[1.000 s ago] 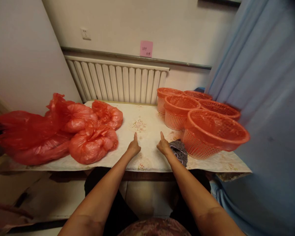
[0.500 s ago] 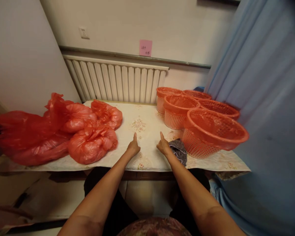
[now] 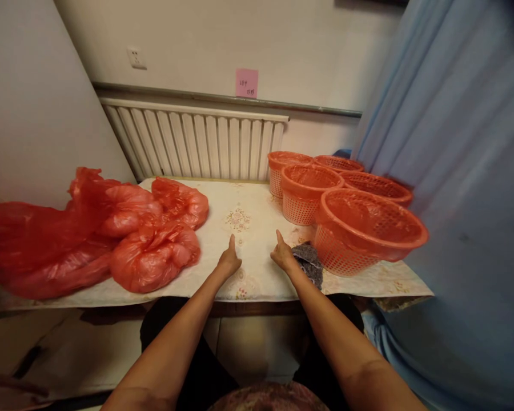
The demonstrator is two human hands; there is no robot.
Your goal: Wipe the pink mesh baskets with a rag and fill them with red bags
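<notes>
My left hand (image 3: pixel 229 261) is over the front part of the cloth-covered table (image 3: pixel 257 211), one finger pointing forward and the rest curled in. Nothing shows in it. Level with it, my right hand (image 3: pixel 282 254) makes the same shape and looks just as bare. A dark grey knitted-looking cloth (image 3: pixel 309 264) lies right beside the right hand. Nearest on that side is a large orange-red mesh basket (image 3: pixel 346 248) with a thin red plastic lining. To the left of my left hand sits a bulging red plastic bag (image 3: pixel 154 260).
More lined baskets (image 3: pixel 302 208) stand in a cluster at the back right, against a blue curtain (image 3: pixel 458 171). Further red bags (image 3: pixel 47 245) fill the table's left end. Behind it are a white radiator (image 3: pixel 205 140) and a pink note (image 3: pixel 247 83) on the wall.
The view has turned slightly, so the wall, baskets and bags sit a little further left. Both hands keep their pose over the table.
</notes>
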